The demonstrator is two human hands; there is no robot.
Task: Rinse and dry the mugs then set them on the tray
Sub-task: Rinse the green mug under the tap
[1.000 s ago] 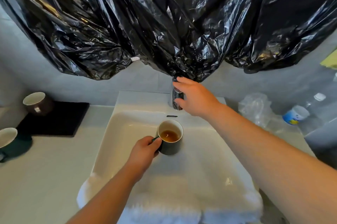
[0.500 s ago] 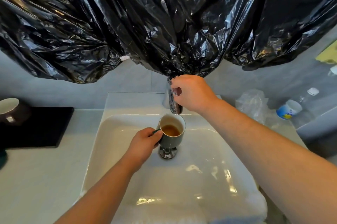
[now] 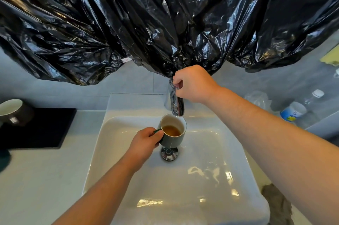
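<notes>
Under the faucet (image 3: pixel 177 104), left hand (image 3: pixel 145 141) holds mug (image 3: pixel 173 133).

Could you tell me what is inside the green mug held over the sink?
The green mug holds a shallow pool of brown liquid below its white inner wall. The liquid covers the bottom, so any residue there is hidden.

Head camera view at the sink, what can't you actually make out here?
- Faucet handle: covered by the right hand and the black plastic sheet overhanging it.
- Water flow: none visible at the spout; too fine to rule out.
- Brown mug on the black tray: cut off by the left edge.
- Green mug handle: hidden inside the left hand.
- Drain: partly behind that mug.
- Bottle label: blurred.
</notes>
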